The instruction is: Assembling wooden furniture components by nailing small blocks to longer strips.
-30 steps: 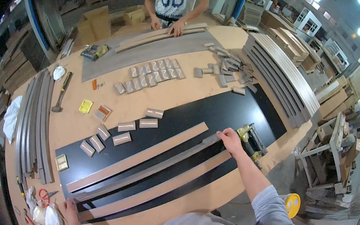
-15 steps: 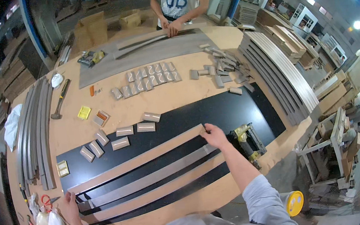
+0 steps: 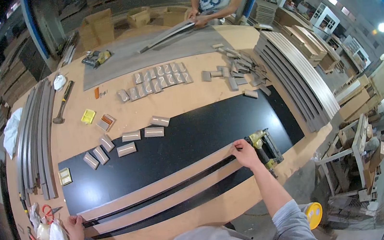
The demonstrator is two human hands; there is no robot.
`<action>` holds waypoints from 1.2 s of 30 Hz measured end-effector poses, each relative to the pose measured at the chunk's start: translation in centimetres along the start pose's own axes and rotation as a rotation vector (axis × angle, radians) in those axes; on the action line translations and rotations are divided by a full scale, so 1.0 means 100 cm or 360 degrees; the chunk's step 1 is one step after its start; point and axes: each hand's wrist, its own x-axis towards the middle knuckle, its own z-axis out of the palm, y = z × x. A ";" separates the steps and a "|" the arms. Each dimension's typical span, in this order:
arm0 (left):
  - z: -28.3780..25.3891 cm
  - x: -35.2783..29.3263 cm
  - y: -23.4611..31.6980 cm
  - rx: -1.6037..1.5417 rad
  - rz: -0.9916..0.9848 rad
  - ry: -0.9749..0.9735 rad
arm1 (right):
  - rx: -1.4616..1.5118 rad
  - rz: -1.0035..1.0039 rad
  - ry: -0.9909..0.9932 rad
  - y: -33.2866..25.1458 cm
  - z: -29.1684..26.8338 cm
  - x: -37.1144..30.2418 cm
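I wear a grey shirt with short sleeves, bunched at the lower middle of the frame; my left hand (image 3: 74,227) and right hand (image 3: 244,152) are ungloved.

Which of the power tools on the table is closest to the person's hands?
The yellow-and-black nail gun beside the right hand; the other one lies far across the table.

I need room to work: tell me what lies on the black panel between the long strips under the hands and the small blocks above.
In the head view, nothing: the black panel is bare between the long strips and the small blocks.
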 end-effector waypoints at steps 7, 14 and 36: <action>0.002 -0.020 0.042 -0.0046 -0.0011 -0.0111 | -0.0061 0.0044 -0.0003 0.004 -0.007 -0.005; -0.009 0.000 -0.004 0.0257 0.0076 -0.0231 | -0.0018 -0.0099 -0.0121 0.007 -0.004 0.000; -0.019 0.018 -0.034 0.0204 0.0246 -0.0163 | 0.0120 -0.0025 0.0004 0.002 -0.010 0.000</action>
